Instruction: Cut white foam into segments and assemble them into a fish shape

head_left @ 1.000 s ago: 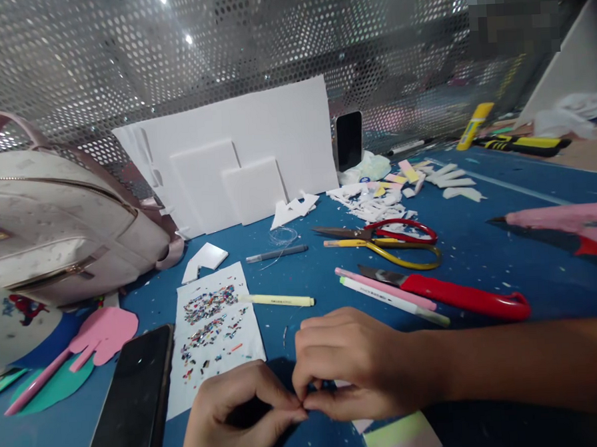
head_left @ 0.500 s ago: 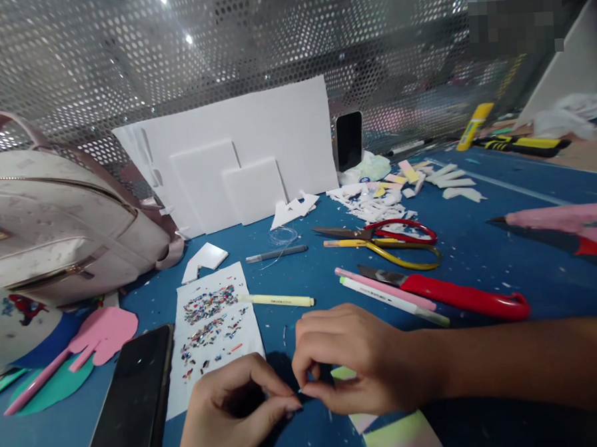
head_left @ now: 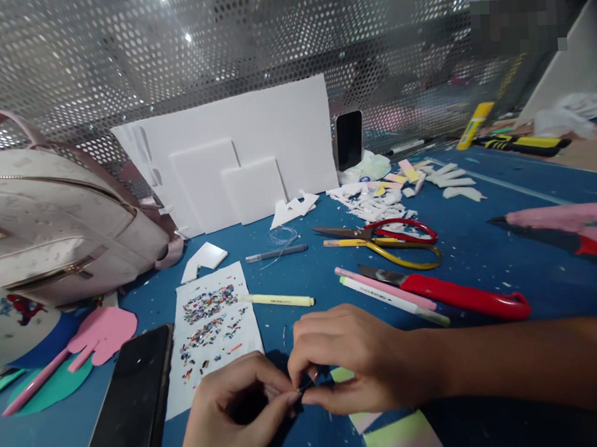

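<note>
My left hand (head_left: 243,406) is closed in a pinch, its thumb and index fingertip pressed together. A thin, shiny strand (head_left: 306,386) runs from those fingertips into the bent fingers of my right hand (head_left: 350,364); anything else held there is too small to make out. Just left of my hands lies a white sheet (head_left: 185,403) covered with small, multicoloured beads (head_left: 210,303). Under and beside my right hand are yellow-green and pink paper pieces (head_left: 402,435). A loop of clear thread (head_left: 283,236) rests farther back, near a grey pen (head_left: 277,253).
Scissors (head_left: 399,241), a red-handled cutter (head_left: 462,297), several pens and a pink glue gun (head_left: 561,218) lie at right. A black phone (head_left: 130,399) and a backpack (head_left: 63,222) are at left. White boards (head_left: 283,131) and scraps (head_left: 372,199) stand behind.
The fingers of my right hand have shifted slightly left, closer to my left fingertips. The thin strand now shows between the two hands. Objects on the table stay put.
</note>
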`<state>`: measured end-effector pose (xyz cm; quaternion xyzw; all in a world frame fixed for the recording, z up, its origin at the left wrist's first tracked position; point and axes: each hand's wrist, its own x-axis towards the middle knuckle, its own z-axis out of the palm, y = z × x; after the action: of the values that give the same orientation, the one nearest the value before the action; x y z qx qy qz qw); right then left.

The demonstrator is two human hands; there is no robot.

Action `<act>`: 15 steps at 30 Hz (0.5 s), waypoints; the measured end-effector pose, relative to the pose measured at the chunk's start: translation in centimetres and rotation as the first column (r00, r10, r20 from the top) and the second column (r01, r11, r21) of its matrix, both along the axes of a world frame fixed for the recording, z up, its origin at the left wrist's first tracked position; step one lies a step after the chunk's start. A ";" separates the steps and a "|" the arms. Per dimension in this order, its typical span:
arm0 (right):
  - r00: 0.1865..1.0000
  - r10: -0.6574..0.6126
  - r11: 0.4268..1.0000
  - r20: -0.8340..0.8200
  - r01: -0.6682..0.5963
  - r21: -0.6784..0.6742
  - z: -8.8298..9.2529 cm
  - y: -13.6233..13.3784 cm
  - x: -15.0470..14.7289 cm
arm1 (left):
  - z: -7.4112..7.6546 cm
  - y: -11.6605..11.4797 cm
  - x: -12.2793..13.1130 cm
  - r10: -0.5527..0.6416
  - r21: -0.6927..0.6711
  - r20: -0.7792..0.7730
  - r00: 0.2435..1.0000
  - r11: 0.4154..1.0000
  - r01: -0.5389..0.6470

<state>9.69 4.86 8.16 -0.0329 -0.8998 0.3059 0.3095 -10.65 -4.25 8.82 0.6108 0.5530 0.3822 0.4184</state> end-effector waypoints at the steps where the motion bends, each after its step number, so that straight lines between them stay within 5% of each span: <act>1: 1.000 0.005 1.000 -0.006 -0.005 0.011 -0.1 0.0 0.0 | 0.0 -0.1 0.2 0.007 0.010 -0.014 1.000 1.000 -0.007; 9: 1.000 0.020 0.998 -0.024 -0.021 -0.054 0.0 0.0 -0.1 | -0.4 0.0 -0.1 -0.076 0.156 -0.090 0.993 0.984 0.089; 15: 0.998 -0.055 0.989 -0.035 0.050 -0.139 0.4 -0.1 0.0 | -0.1 0.1 -1.2 -0.332 0.273 -0.149 0.932 0.892 0.361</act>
<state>9.68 4.78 8.56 -0.0722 -0.8690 0.3599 0.3316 -11.83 -4.12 8.73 0.7733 0.3917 0.3492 0.3559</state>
